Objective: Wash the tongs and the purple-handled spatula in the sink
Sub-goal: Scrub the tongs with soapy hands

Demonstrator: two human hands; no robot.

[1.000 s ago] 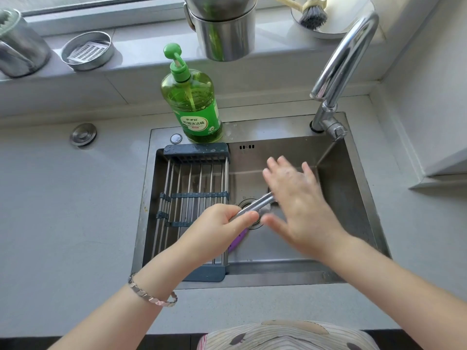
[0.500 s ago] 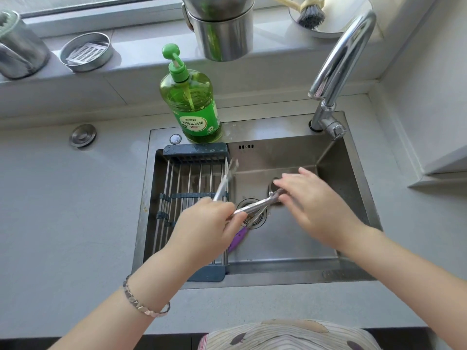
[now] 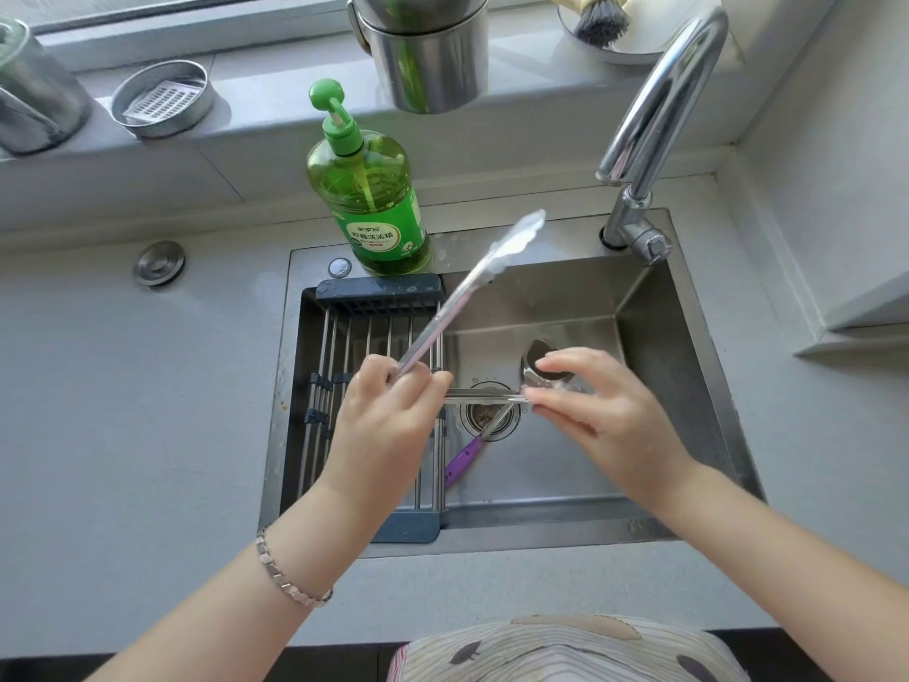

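Your left hand (image 3: 393, 415) is closed around the hinge end of the tongs (image 3: 472, 307), over the sink (image 3: 688, 386). The tongs are splayed wide: one arm points up and away from that hand toward the soap bottle (image 3: 369, 189), its tip above the sink's back rim; the other arm runs level across to your right hand (image 3: 595, 411). The right hand's fingers (image 3: 551, 401) pinch that second arm's tip, thumb on top, hand only partly closed.

Purple-handled spatula (image 3: 465, 457) lies on the sink floor below and between your hands, untouched. Its handle is near the left hand's wrist side and the shaft crosses the drain strainer (image 3: 489, 411); its dark head shows just beyond the right hand's fingertips, partly hidden by them.

Under the left hand: a wire drying rack (image 3: 374, 317) spans the left part of the sink, so that hand sits over rack bars, not open basin. The upper tong arm crosses the rack's right edge.

Beyond the right hand: faucet (image 3: 654, 115) arches over the sink's far right corner, spout aimed back toward the basin; can't tell if water is running.

Further out on the windowsill (image 3: 246, 125): a steel cup (image 3: 433, 56) past the soap bottle, a round tin with a grater insert (image 3: 162, 98) far left, a dish brush (image 3: 600, 14) in a dish behind the faucet. A round metal cap (image 3: 158, 262) sits in the bench (image 3: 123, 411) left of the sink. Bracelet (image 3: 290, 578) on your left wrist.
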